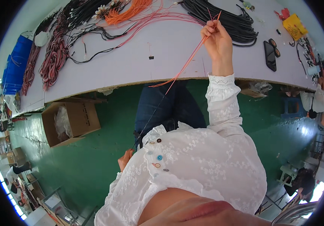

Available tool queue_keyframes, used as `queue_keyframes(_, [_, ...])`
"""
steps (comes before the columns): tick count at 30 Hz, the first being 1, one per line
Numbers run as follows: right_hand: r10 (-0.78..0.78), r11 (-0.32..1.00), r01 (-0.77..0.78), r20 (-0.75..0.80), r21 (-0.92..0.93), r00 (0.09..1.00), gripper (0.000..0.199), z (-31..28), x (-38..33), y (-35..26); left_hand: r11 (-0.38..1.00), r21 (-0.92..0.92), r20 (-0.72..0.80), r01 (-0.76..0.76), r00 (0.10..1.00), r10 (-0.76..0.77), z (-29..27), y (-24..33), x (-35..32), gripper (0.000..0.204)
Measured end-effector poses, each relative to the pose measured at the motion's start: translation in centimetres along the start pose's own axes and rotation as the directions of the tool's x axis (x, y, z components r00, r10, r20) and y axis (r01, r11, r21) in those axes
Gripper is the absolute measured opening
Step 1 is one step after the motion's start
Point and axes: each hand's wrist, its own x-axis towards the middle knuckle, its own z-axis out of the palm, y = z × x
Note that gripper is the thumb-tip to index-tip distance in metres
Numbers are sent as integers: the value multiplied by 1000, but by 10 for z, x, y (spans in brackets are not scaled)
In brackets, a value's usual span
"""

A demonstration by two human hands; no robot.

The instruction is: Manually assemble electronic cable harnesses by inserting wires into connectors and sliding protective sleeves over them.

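Head cam: R hand (218,39) w/ wires (192,56); box (83,117) w/ plastic (62,122).

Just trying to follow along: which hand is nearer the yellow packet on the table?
Right. The right hand, holding thin reddish wires, is over the table, left of the yellow packet; the left hand is much farther, down past the table's near edge.

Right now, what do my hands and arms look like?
Your right hand is gloveless; the white right sleeve has tone-on-tone embroidery and a frilled, eyelet-trimmed cuff. Your left hand is gloveless too, the white left sleeve partly hidden.
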Motion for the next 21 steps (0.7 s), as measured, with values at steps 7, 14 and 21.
queue_keyframes(7, [126, 992, -125, 246, -16, 961, 14, 40, -45, 1, 996, 64, 331, 68, 940, -86, -5, -7, 37, 18])
queue_keyframes(14, [371, 848, -159, 353, -505, 859, 29, 71, -119, 22, 743, -642, -45, -190, 976, 211, -99, 188, 242, 31])
queue_keyframes(21, [495, 723, -271, 203, -635, 845, 28, 67, -156, 23, 260, -948, 274, 184, 886, 373, -96, 253, 298, 33])
